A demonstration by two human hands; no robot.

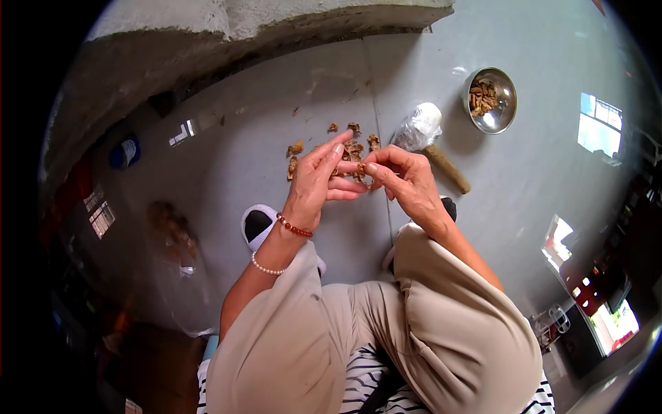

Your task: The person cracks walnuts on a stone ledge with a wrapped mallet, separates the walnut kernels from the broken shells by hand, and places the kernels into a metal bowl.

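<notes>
My left hand point(323, 176) is held out above the floor, fingers extended and apart, with a red bead bracelet and a pearl one on its wrist. Thumb and forefinger of my right hand point(403, 176) pinch a small brown piece point(362, 168) against the fingers of my left hand. Below both hands, more brown dried pieces point(352, 149) lie scattered on the grey floor, partly hidden by my fingers. What the small piece is cannot be made out.
A metal bowl point(509, 103) with brown pieces inside stands at the upper right. Near my right hand lie a white plastic-wrapped bundle point(420, 125) and a brown stick point(448, 170). A rough concrete block point(255, 31) spans the top left; a clear bag point(181, 276) is at the left.
</notes>
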